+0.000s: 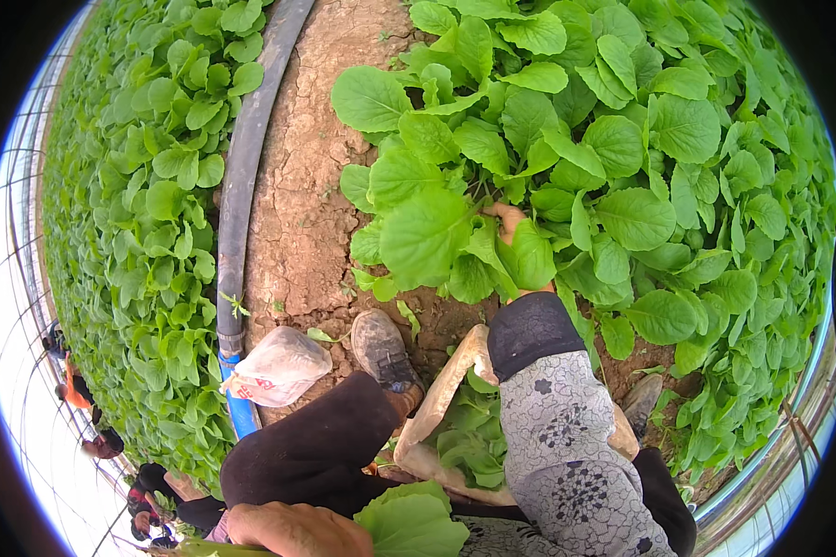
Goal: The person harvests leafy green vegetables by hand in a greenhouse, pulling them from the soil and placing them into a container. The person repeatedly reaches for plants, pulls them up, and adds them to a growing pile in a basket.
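My right hand (510, 219) reaches in among the leafy green plants (425, 230) ahead of me, with its fingers at the stems and partly hidden by leaves. My left hand (299, 530) is at the bottom edge, closed around a leafy green (418, 522) whose broad leaf sticks out to the right and whose pale stalk shows at the left. Between my legs stands an open, dirty pale container (418, 452) with picked leafy greens (470, 432) inside, partly covered by my right sleeve.
A tied whitish plastic bag (285, 365) lies on bare soil left of my shoe (380, 344). A dark hose (240, 188) joined to a blue pipe (240, 411) runs beside another plant bed (146, 209). Several people (76, 390) are at the far left.
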Demonstrator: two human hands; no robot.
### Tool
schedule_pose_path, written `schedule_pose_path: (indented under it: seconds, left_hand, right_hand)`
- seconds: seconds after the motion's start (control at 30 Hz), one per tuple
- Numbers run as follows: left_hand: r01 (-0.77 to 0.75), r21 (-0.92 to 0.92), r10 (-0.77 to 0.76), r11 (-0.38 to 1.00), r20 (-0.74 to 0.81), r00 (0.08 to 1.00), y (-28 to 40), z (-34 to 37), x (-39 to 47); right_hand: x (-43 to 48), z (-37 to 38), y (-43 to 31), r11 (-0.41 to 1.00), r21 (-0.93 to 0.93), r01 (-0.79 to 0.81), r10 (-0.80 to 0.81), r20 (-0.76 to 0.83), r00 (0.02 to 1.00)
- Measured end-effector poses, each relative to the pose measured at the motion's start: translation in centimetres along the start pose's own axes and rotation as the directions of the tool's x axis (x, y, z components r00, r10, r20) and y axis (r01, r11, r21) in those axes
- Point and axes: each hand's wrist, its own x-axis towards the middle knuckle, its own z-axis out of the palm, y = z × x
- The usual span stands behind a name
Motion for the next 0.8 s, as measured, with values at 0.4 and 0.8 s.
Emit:
schedule_pose_path:
  seconds: [0.4, 0.8]
  left_hand:
    - [0.018, -0.009, -0.018, 1.000, -0.002, 1.000, 0.7, 0.2, 0.5]
    - [0.033, 0.023, -0.032, 0.999, -0.034, 0.999, 0.9, 0.4, 0.3]
  right_hand:
    - [0.5, -0.8, 0.7, 0.995, -0.100, -0.028, 0.031, 0.030, 0.999]
    - [1.9, -1.9, 2.3, 0.981, 0.188, -0.040, 0.069, -0.149, 0.986]
